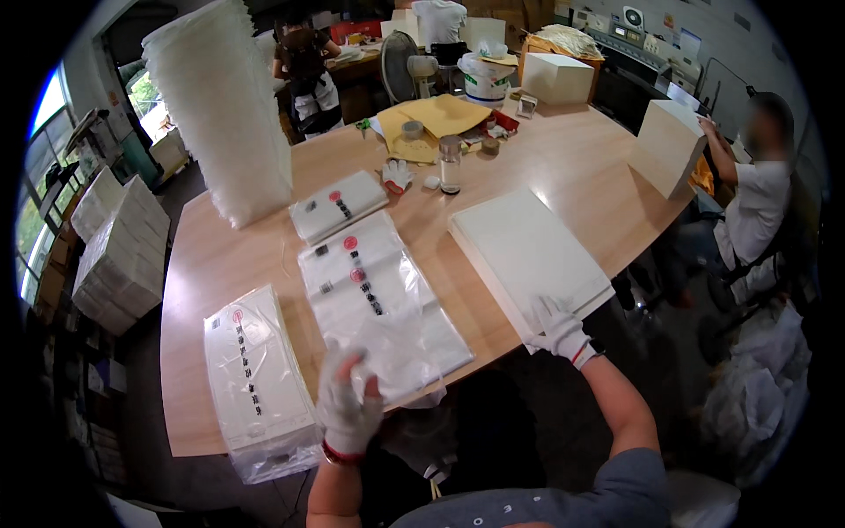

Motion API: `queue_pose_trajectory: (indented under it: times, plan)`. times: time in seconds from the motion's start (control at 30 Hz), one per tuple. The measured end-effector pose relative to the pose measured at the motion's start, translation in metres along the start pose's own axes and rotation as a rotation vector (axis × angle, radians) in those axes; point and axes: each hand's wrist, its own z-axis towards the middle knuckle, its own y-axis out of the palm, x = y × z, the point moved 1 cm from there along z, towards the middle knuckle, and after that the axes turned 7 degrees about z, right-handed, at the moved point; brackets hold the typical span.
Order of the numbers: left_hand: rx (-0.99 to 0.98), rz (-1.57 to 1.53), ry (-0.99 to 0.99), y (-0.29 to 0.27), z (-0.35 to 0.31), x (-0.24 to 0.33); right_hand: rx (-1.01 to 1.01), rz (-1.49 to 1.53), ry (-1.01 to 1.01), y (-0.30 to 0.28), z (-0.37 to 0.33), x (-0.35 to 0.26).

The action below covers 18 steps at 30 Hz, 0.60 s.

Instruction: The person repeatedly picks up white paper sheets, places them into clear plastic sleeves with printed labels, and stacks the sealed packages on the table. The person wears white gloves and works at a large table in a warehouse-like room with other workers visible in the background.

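My left hand [349, 407], in a white glove with bare fingertips, hovers over the near edge of a flat stack of clear plastic bags [396, 304] with red and black print. Its thumb and fingers are apart, with nothing seen between them. My right hand [563, 336], also gloved, rests on the near corner of a thick stack of white paper [528, 251], fingers stretched over the top sheet. To the left lies a bagged paper stack [255, 370], its loose plastic end hanging past the table edge. Beyond the bags sits a smaller folded pile of printed bags [339, 207].
A tall white paper stack [216, 114] stands at the table's [194, 352] far left. A jar [450, 165], a glove [398, 176], yellow paper [440, 114] and a bucket [486, 79] are farther back. At right, a seated person [761, 194] handles a paper block [667, 145].
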Motion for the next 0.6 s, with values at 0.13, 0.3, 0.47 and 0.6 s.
queue_pose_trajectory:
  times: [0.13, 0.3, 0.47, 0.6]
  plan:
    - [-0.296, -0.336, 0.030, 0.013, -0.029, 0.058, 0.145, 0.259, -0.036, 0.013, -0.001, 0.033]
    - [-0.929, -1.371, -0.852, 0.124, -0.065, 0.098, 0.055, -0.024, -0.116, -0.052, 0.015, -0.033]
    - [-1.030, -1.319, -1.230, 0.145, -0.072, 0.073, -0.299, 0.685, -0.430, -0.082, -0.020, -0.110]
    - [-1.132, -0.952, -0.630, 0.085, -0.061, 0.072, 0.020, 1.116, 0.619, 0.030, -0.142, 0.038]
